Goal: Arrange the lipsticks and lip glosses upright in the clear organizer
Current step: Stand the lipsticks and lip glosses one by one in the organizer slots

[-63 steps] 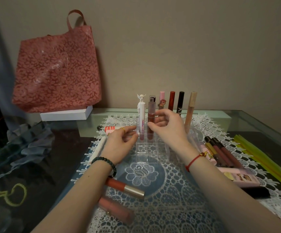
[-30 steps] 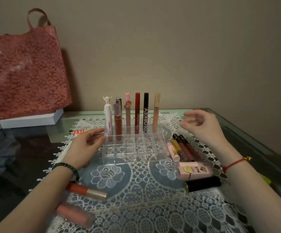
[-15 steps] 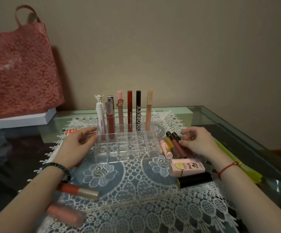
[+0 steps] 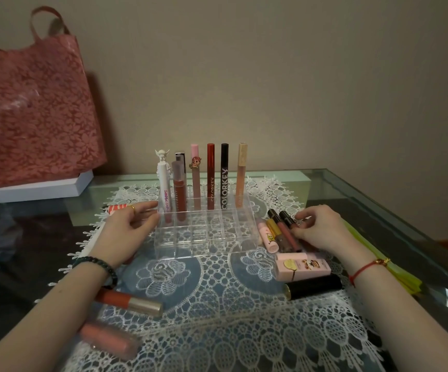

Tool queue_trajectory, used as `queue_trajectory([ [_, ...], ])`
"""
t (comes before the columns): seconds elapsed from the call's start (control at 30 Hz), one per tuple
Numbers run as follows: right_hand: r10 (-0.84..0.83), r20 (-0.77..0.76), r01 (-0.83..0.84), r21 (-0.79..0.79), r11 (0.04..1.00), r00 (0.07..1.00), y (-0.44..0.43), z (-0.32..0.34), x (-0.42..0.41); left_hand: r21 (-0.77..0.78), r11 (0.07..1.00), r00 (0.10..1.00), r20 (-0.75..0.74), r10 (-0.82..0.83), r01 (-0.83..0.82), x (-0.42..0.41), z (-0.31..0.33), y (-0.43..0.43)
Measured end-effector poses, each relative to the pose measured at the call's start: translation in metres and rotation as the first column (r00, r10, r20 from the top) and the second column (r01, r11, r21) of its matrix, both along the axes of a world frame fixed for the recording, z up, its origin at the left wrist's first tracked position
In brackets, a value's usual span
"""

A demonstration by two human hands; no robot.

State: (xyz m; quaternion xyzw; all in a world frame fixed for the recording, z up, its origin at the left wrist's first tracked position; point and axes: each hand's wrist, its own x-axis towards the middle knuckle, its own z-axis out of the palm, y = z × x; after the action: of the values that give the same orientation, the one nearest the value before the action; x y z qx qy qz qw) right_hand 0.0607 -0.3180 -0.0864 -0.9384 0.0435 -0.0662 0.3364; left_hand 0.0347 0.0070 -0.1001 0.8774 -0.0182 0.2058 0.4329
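Several tubes are stood upright along the far side of the clear organizer (image 4: 201, 237): a white tube (image 4: 164, 189), a reddish-brown gloss (image 4: 180, 194), a pink tube (image 4: 195, 181), a red tube (image 4: 210, 175), a black tube (image 4: 224, 181) and a peach tube (image 4: 241, 175). The near compartments are seen empty. The left hand (image 4: 129, 226) is laid against the organizer's left wall, its fingers relaxed and nearly straight, with nothing held. A striped tube (image 4: 118, 208) is seen just behind that hand. An orange gloss (image 4: 129, 302) and a blurred peach gloss (image 4: 107, 336) are left lying nearer the body, beside the left forearm. The right hand (image 4: 322, 229) is set on a cluster of loose tubes lying just right of the organizer, well apart from the left hand. Its curled thumb and forefinger are placed at a dark-capped gloss (image 4: 288, 222), though whether the tube is actually pinched cannot be told. A yellow gloss (image 4: 274, 226) and a small pink tube (image 4: 268, 237) are lain just beyond those fingertips, toward the organizer. A pink carton (image 4: 302, 265) and a black lipstick (image 4: 314, 285) are lain below the right wrist, on the lace mat (image 4: 217, 318).
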Motion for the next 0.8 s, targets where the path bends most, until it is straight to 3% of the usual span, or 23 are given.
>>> queue_trajectory([
  [0.13,-0.031,0.021,0.030,0.067,0.997,0.999,0.000,0.001,-0.001,0.002,1.000,1.000,-0.008,-0.002,0.002,-0.001,0.002,-0.001],
  [0.3,-0.034,0.190,-0.018,0.262,0.965,0.981,0.000,0.012,-0.007,-0.009,1.000,1.000,-0.022,-0.005,0.004,-0.004,0.003,-0.002],
  [0.5,0.018,0.263,-0.169,0.562,0.810,0.965,0.015,0.028,-0.019,-0.074,0.997,0.999,-0.051,-0.009,0.005,-0.013,0.012,-0.010],
  [0.8,0.140,0.434,-0.395,0.581,0.712,0.890,0.079,0.056,-0.017,-0.115,0.993,0.999,-0.038,-0.019,0.015,-0.006,0.004,-0.003],
])
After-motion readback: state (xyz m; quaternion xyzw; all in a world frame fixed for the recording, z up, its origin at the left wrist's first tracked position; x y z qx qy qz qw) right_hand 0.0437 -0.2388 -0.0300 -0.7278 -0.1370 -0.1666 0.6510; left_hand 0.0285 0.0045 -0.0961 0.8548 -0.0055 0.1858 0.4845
